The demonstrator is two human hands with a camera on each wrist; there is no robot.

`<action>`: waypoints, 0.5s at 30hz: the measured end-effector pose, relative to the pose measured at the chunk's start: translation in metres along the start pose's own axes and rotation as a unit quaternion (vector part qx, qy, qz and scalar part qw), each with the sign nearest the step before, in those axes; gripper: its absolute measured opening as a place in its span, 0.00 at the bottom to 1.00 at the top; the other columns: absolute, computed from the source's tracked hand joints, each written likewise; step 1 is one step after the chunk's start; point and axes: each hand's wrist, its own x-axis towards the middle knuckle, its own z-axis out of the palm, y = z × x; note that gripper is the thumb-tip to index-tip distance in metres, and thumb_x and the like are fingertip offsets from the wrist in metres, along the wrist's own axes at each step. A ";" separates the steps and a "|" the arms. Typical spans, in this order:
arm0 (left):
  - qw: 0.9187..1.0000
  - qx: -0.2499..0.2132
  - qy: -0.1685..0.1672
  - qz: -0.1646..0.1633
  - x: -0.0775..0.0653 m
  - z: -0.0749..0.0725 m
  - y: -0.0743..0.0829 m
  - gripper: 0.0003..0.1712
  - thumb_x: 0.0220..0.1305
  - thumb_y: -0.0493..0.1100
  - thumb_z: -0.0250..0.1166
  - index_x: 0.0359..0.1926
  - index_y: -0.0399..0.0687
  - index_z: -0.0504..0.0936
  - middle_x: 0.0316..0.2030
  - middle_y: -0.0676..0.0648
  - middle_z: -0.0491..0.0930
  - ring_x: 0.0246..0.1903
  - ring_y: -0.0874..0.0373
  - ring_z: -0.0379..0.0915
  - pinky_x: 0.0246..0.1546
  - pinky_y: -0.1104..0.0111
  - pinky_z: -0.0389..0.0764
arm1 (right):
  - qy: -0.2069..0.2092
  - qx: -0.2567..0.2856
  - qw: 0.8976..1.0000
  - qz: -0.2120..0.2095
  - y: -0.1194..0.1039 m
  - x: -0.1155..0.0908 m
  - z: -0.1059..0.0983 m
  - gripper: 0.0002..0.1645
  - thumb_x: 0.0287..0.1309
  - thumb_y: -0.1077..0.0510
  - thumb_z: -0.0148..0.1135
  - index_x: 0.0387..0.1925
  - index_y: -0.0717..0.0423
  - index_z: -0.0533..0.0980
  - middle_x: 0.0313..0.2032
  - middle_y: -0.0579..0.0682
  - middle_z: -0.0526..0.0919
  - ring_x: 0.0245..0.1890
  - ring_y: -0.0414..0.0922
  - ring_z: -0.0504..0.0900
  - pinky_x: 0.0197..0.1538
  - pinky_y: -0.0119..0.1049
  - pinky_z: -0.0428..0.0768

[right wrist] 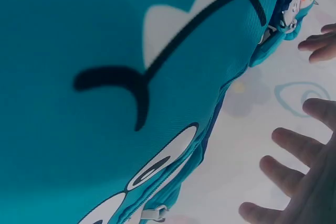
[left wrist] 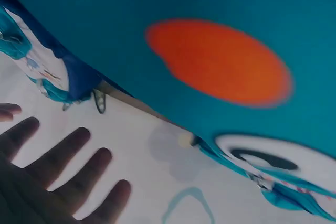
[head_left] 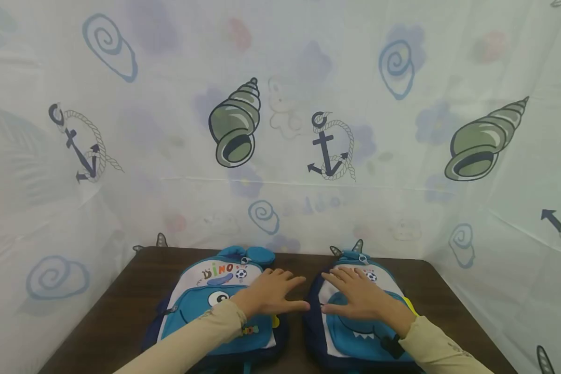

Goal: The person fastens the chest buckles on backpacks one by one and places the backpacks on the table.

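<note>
White backdrop cloth (head_left: 290,31) printed with shells and anchors rises behind a dark wooden desk (head_left: 103,311), on which two blue backpacks lie side by side, their lower straps running out of the head view. Across the left backpack (head_left: 191,298) reach the left hand (head_left: 273,293) and its sleeve (head_left: 201,337), hiding much of the cartoon face, though the "DINO" lettering stays readable. Over the right backpack (head_left: 350,337), the right hand (head_left: 360,296) covers the face's eyes and most of the lettering. Each grip is released, fingers spread; whether either hand touches its bag from above, I cannot tell. Both hands are cut off at the edges of their wrist views. An orange oval (left wrist: 220,62) on the left bag looks blurred, and a small black object (head_left: 392,345) by the right wrist is hard to make out.
</note>
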 end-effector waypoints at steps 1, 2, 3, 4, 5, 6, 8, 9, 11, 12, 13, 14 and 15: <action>1.000 -0.004 0.000 -0.002 0.001 0.001 0.002 0.47 0.63 0.81 0.42 0.73 0.61 0.66 0.68 0.45 0.72 0.67 0.44 0.67 0.67 0.45 0.66 | -0.002 -0.001 1.000 0.002 0.000 -0.001 0.000 0.50 0.60 0.23 0.52 0.74 0.46 0.63 0.72 0.56 0.66 0.73 0.61 0.61 0.70 0.70 0.55; 1.000 -0.014 -0.003 -0.005 0.001 0.001 0.004 0.47 0.64 0.81 0.41 0.73 0.60 0.67 0.67 0.45 0.73 0.67 0.44 0.68 0.66 0.45 0.67 | -0.005 0.000 1.000 0.006 0.000 -0.001 -0.001 0.50 0.60 0.23 0.52 0.74 0.46 0.63 0.72 0.57 0.66 0.73 0.60 0.61 0.70 0.69 0.55; 1.000 -0.028 -0.008 -0.010 0.002 0.002 0.007 0.47 0.64 0.80 0.40 0.72 0.60 0.68 0.67 0.45 0.74 0.66 0.44 0.69 0.66 0.44 0.67 | -0.008 0.001 1.000 0.011 0.000 -0.002 -0.001 0.50 0.59 0.23 0.52 0.74 0.47 0.63 0.72 0.57 0.66 0.73 0.61 0.61 0.70 0.70 0.55; 0.999 -0.044 -0.016 -0.015 0.002 0.003 0.009 0.47 0.65 0.80 0.38 0.72 0.59 0.68 0.66 0.44 0.74 0.66 0.44 0.69 0.65 0.44 0.68 | -0.012 0.002 1.000 0.018 0.000 -0.002 -0.001 0.50 0.59 0.23 0.52 0.74 0.46 0.63 0.72 0.57 0.66 0.73 0.60 0.62 0.70 0.69 0.55; 0.997 -0.065 -0.024 -0.023 0.003 0.003 0.012 0.46 0.66 0.80 0.37 0.72 0.59 0.68 0.66 0.45 0.74 0.66 0.44 0.70 0.65 0.45 0.68 | -0.018 0.003 0.999 0.027 -0.001 -0.003 -0.001 0.51 0.59 0.23 0.52 0.74 0.46 0.62 0.72 0.57 0.66 0.74 0.61 0.61 0.70 0.70 0.56; 0.995 -0.087 -0.033 -0.030 0.003 0.002 0.015 0.46 0.67 0.79 0.37 0.72 0.58 0.68 0.66 0.45 0.74 0.65 0.44 0.70 0.65 0.45 0.69 | -0.024 0.004 0.999 0.038 -0.001 -0.004 -0.002 0.51 0.59 0.23 0.52 0.74 0.47 0.62 0.73 0.57 0.65 0.74 0.61 0.61 0.70 0.70 0.56; 0.990 -0.130 -0.047 -0.043 0.004 0.001 0.021 0.45 0.69 0.77 0.35 0.71 0.56 0.69 0.66 0.45 0.74 0.65 0.45 0.71 0.65 0.46 0.70 | -0.031 0.004 0.998 0.059 -0.002 -0.006 -0.003 0.52 0.58 0.22 0.52 0.74 0.47 0.62 0.73 0.58 0.65 0.74 0.62 0.60 0.69 0.70 0.57; 0.986 -0.148 -0.051 -0.048 0.004 0.001 0.024 0.44 0.70 0.76 0.35 0.71 0.55 0.69 0.66 0.46 0.74 0.65 0.45 0.71 0.65 0.46 0.70 | -0.034 0.004 0.997 0.068 -0.003 -0.007 -0.004 0.52 0.58 0.22 0.53 0.74 0.48 0.62 0.73 0.58 0.65 0.74 0.63 0.60 0.68 0.71 0.58; 0.982 -0.176 -0.052 -0.054 0.005 0.000 0.029 0.43 0.71 0.74 0.36 0.71 0.53 0.69 0.66 0.46 0.74 0.65 0.46 0.71 0.65 0.47 0.71 | -0.036 0.002 0.996 0.084 -0.005 -0.009 -0.005 0.53 0.57 0.22 0.54 0.74 0.49 0.63 0.73 0.58 0.65 0.73 0.64 0.60 0.67 0.72 0.59; 0.980 -0.186 -0.049 -0.055 0.006 0.000 0.031 0.42 0.72 0.73 0.36 0.71 0.52 0.69 0.66 0.46 0.74 0.65 0.46 0.71 0.65 0.48 0.71 | -0.036 0.002 0.995 0.090 -0.006 -0.010 -0.006 0.53 0.57 0.22 0.55 0.73 0.49 0.63 0.72 0.58 0.66 0.73 0.64 0.61 0.67 0.73 0.59; 0.978 -0.194 -0.046 -0.056 0.006 0.000 0.033 0.41 0.73 0.72 0.37 0.70 0.51 0.69 0.65 0.45 0.75 0.64 0.46 0.71 0.65 0.48 0.71 | -0.035 0.001 0.995 0.096 -0.007 -0.011 -0.006 0.53 0.56 0.23 0.55 0.73 0.48 0.63 0.72 0.58 0.66 0.72 0.64 0.61 0.66 0.73 0.59; 0.977 -0.201 -0.043 -0.058 0.007 0.000 0.035 0.41 0.73 0.71 0.37 0.70 0.50 0.69 0.65 0.45 0.75 0.64 0.46 0.72 0.64 0.48 0.72 | -0.036 0.003 0.994 0.102 -0.008 -0.012 -0.006 0.52 0.56 0.23 0.56 0.73 0.48 0.63 0.72 0.59 0.66 0.72 0.65 0.62 0.66 0.74 0.59; 0.975 -0.210 -0.040 -0.060 0.008 0.000 0.037 0.40 0.74 0.70 0.38 0.70 0.49 0.70 0.65 0.45 0.75 0.64 0.46 0.72 0.64 0.49 0.72 | -0.038 0.004 0.993 0.108 -0.008 -0.014 -0.006 0.52 0.56 0.23 0.57 0.73 0.48 0.64 0.72 0.59 0.66 0.71 0.65 0.62 0.65 0.75 0.59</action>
